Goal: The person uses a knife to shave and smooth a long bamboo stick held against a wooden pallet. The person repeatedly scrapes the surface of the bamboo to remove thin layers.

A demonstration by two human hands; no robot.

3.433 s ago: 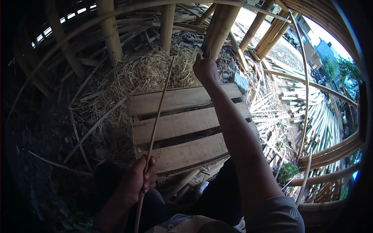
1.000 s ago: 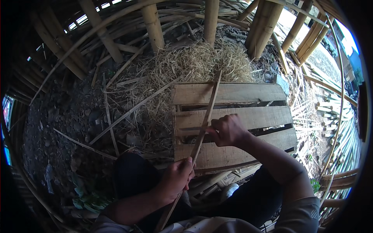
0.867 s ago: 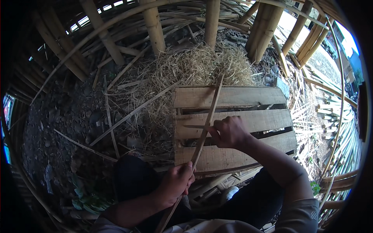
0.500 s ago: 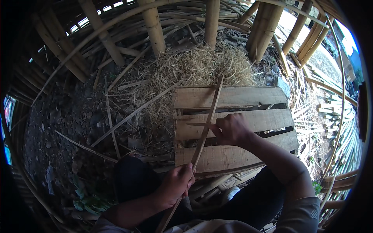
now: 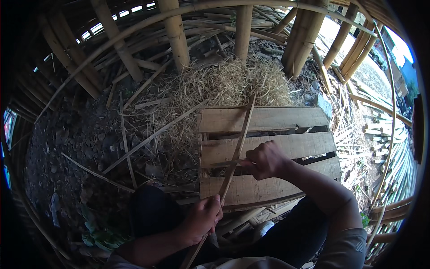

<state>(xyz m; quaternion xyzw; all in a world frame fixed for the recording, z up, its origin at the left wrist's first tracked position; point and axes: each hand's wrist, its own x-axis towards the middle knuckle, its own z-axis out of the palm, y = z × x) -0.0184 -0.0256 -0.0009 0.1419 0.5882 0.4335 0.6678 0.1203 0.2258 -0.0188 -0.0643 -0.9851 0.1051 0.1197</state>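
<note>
Left fingers (image 5: 218, 217): clasp our strip (image 5: 243, 134) beside table (image 5: 268, 186).
Right fingers (image 5: 259, 155): clasp knife (image 5: 225, 162) above table.
Angle: we'd best stay shallow.

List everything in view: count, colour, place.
Slatted platform: 1, light brown, centre
Long strip: 1, tan, slanting over platform
Thin blade: 1, colour unclear, crossing strip
Shavings heap: 1, straw-yellow, beyond platform
Chunk: 1, pale blue, platform's far right corner
Curved pole: 1, tan, arching across top
Upright posts: several, tan, background
Cut poles: many, pale, far right
Loose strips: several, tan, left ground
Leaves: several, green, lower left and right
Legs: 2, dark trousers, bottom
Left hand: 1, gripping strip, lower centre
Right hand: 1, gripping blade
</note>
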